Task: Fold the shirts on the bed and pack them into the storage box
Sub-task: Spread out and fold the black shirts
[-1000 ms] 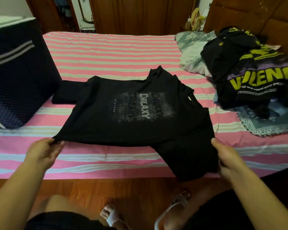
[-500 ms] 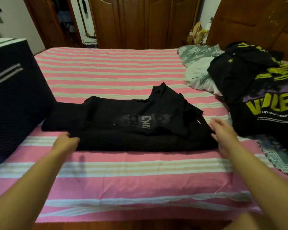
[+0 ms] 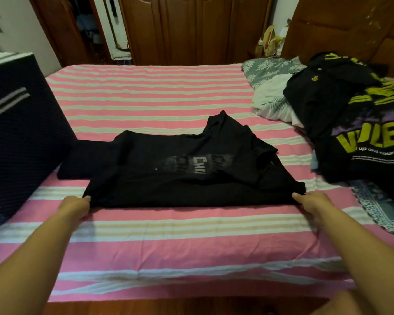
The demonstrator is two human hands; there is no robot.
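Black shirt (image 3: pixel 191 171) lying part-folded mid-bed (image 3: pixel 168 235), print half hidden, just right of dark storage box (image 3: pixel 21 133). Left hand (image 3: pixel 76 206) and right hand (image 3: pixel 309 201) each pinching a near corner of the fold. Soft, light, limp cloth, likely to slump and crease; best held at corners or folded edges, both sides together.

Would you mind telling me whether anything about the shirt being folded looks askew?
Yes: the black shirt lies unevenly, its far right part bunched and raised into a peak instead of flat on the striped bed.
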